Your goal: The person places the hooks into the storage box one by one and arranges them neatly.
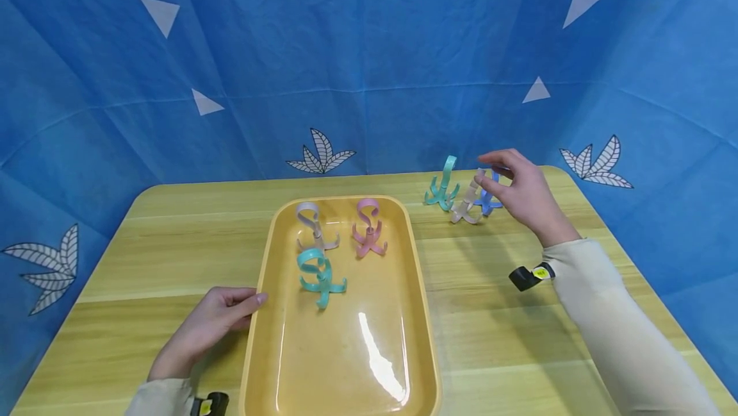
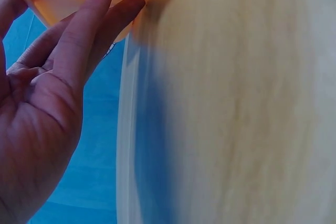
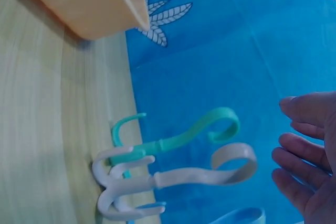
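Observation:
My left hand (image 1: 216, 320) is at the left side of a yellow tray (image 1: 429, 339), thumb on the rim and fingers along the outer wall, as the left wrist view also shows. Above the table's far right corner is my right hand (image 1: 521, 191), its fingers apart and holding nothing. Close to it stand a white multi-arm hook (image 3: 205, 177), a green one (image 1: 442, 191) and a blue one (image 1: 489, 201), the blue one partly hidden by the hand. Inside the tray are a white hook (image 1: 317, 236), a pink hook (image 1: 369, 236) and a green hook (image 1: 323, 284).
The wooden table (image 1: 173, 236) has rounded far corners. A blue cloth (image 1: 392, 38) with white triangles and leaf prints hangs behind it and along both sides. The tray stands near the table's middle, left of the three hooks on the wood.

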Motion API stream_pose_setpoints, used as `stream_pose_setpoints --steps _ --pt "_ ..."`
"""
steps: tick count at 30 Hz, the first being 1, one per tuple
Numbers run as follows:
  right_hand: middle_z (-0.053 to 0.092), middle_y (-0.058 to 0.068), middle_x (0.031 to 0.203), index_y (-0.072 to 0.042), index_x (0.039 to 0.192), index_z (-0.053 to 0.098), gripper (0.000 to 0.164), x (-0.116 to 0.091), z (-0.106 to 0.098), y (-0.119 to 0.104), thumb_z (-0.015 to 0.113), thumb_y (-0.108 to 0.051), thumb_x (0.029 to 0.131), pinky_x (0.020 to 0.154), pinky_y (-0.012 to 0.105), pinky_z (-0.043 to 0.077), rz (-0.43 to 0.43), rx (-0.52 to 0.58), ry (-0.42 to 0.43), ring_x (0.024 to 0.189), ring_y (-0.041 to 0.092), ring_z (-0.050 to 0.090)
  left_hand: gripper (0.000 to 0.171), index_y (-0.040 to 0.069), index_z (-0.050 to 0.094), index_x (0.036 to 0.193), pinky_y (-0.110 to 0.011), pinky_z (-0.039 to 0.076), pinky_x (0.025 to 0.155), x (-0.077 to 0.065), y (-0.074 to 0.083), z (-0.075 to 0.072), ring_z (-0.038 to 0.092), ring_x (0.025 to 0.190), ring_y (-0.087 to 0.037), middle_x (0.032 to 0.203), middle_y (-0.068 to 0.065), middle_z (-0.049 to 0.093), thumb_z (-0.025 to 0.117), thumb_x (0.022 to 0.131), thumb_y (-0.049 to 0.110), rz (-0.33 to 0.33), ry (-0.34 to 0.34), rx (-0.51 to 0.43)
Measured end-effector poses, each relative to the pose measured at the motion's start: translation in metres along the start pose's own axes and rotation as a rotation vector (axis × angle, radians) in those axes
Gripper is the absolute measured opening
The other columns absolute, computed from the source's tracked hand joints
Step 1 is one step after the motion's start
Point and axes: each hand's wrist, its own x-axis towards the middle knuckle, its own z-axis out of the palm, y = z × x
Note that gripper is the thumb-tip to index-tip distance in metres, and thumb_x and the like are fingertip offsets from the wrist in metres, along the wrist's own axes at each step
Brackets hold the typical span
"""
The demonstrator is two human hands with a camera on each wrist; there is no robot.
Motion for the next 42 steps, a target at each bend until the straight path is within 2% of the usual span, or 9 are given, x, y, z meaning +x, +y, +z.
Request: stream_pose_setpoints --steps 11,20,26,32,36,42 --pt "0.047 0.016 0.137 -0.001 0.136 0.053 0.044 0.002 0.009 0.016 0.064 -0.018 0.098 0.109 0.050 0.035 0.015 -0.052 -0.050 0.129 0.039 0.042 0.044 -0.013 0.060 0.124 -0.036 0.054 0.087 0.000 0.001 0.000 0.058 0.110 -0.015 0.126 -0.022 0.060 0.061 0.100 0.023 -0.011 0.012 0.021" --pt "0.045 0.018 0.136 0.000 0.134 0.054 0.041 0.004 0.014 0.020 0.064 -0.015 0.098 0.107 0.050 0.037 0.037 -0.048 -0.032 0.129 0.040 0.041 0.041 -0.011 0.062 0.123 -0.032 0.053 0.087 0.000 0.001 0.000 0.058 0.107 -0.012 0.123 -0.018 0.063 0.061 0.100 0.023 -0.013 0.014 0.039" --pt "0.049 0.018 0.130 0.001 0.133 0.055 0.039 0.005 0.017 0.023 0.063 -0.011 0.097 0.103 0.050 0.041 0.040 -0.050 -0.027 0.124 0.038 0.047 0.041 -0.011 0.063 0.122 -0.028 0.052 0.085 0.000 0.000 0.000 0.061 0.104 -0.012 0.119 -0.017 0.064 0.061 0.100 0.024 -0.006 -0.001 0.025" --pt "0.053 0.020 0.126 0.001 0.135 0.052 0.040 0.002 0.017 0.023 0.062 -0.011 0.098 0.095 0.053 0.047 0.092 -0.046 -0.042 0.117 0.043 0.053 0.043 -0.013 0.062 0.120 -0.026 0.052 0.084 -0.001 0.000 -0.001 0.066 0.095 -0.016 0.109 -0.016 0.068 0.059 0.100 0.026 -0.007 -0.041 -0.007" --pt "0.054 0.021 0.125 0.002 0.134 0.052 0.040 0.002 0.017 0.023 0.062 -0.011 0.098 0.096 0.052 0.046 0.110 -0.029 -0.041 0.117 0.043 0.053 0.042 -0.011 0.065 0.116 -0.026 0.051 0.083 -0.001 0.000 -0.001 0.066 0.092 -0.015 0.104 -0.013 0.069 0.060 0.100 0.027 -0.008 -0.042 0.007" --pt "0.050 0.020 0.129 0.002 0.134 0.052 0.040 0.004 0.016 0.023 0.061 -0.014 0.099 0.097 0.050 0.047 0.122 0.011 -0.037 0.122 0.040 0.052 0.044 -0.014 0.059 0.124 -0.024 0.051 0.084 0.000 0.001 -0.003 0.064 0.098 -0.012 0.114 -0.016 0.067 0.059 0.100 0.023 0.000 -0.040 0.001"
